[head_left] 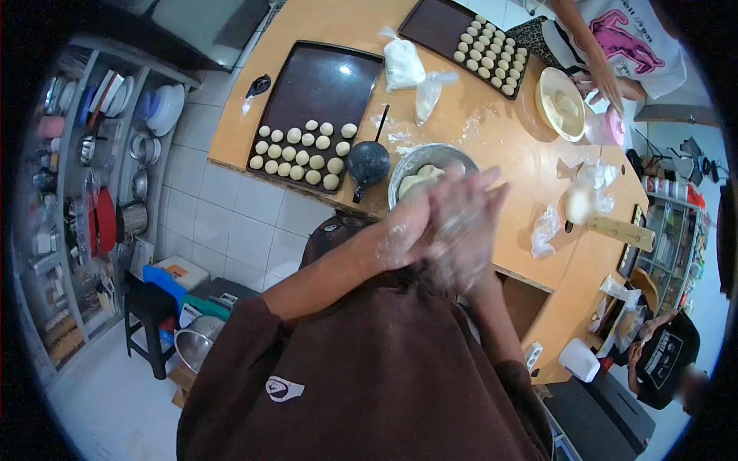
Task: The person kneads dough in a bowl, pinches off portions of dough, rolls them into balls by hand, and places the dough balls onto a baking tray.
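Note:
My left hand [403, 230] and my right hand [465, 238] are pressed palm to palm above the table edge, dusted with flour. The fingers are partly blurred by motion, and whatever lies between the palms is hidden. Just beyond them stands a metal bowl [442, 151] with pale dough [421, 181] inside, partly covered by my hands. To its left lies a dark round pan-like tool [368, 163] with a handle. Further left, a dark baking tray [327, 81] carries rows of small dough balls [296, 156] along its near side.
A second tray [430, 23] with dough balls sits at the back. Bags of white powder [403, 64] stand between the trays. A co-worker [623, 46] is beside a yellow bowl [560, 104] with dough; another person [667, 359] is at lower right. A black stool [149, 315] stands on the floor.

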A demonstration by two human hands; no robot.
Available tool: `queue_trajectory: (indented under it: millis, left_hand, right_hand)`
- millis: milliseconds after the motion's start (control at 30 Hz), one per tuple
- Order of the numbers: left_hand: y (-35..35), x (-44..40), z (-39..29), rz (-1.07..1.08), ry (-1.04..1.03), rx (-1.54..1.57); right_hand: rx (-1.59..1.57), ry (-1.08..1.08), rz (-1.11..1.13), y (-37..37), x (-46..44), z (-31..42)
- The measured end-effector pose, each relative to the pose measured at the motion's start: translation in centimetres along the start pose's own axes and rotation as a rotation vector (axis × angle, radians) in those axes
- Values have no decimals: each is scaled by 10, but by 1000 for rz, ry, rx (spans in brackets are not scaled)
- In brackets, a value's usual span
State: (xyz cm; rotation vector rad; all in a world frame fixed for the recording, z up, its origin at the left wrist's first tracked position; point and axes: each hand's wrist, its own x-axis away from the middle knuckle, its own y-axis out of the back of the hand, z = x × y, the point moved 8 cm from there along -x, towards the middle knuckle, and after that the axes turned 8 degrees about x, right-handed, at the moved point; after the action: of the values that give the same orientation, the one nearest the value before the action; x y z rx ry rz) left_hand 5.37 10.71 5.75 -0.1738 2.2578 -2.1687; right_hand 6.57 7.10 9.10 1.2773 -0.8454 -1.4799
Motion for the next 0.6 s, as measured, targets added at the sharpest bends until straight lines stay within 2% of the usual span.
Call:
queue_trajectory:
  millis: [67, 100, 233, 300, 333, 400, 433, 467, 500, 600]
  left_hand:
    - [10, -20, 6, 81, -29, 136]
    - [31, -35, 24, 64, -75, -91]
    - [4, -5, 8, 0, -62, -67]
    - [-6, 2, -1, -23, -54, -58]
    - [6, -3, 2, -43, -43, -118]
    - [56, -29, 16, -86, -11, -240]
    - [40, -38, 9, 12, -256, -237]
    - [23, -42, 3, 116, -499, -223]
    - [-31, -19, -5, 348, -1003, -137]
    - [71, -7, 39, -187, -10, -154]
  right_hand:
    - [-164, 192, 6, -1, 11, 48]
    - [-122, 150, -7, 0, 10, 41]
    - [58, -2, -83, 14, -17, -27]
    - [144, -12, -50, 6, -15, -30]
    - [176, 24, 7, -13, -3, -16]
    - [25, 59, -46, -6, 5, 8]
    - [-49, 80, -70, -3, 8, 20]
    - [34, 23, -50, -1, 3, 8]
    - [117, -36, -32, 1, -3, -5]
    - [186, -210, 57, -4, -1, -33]
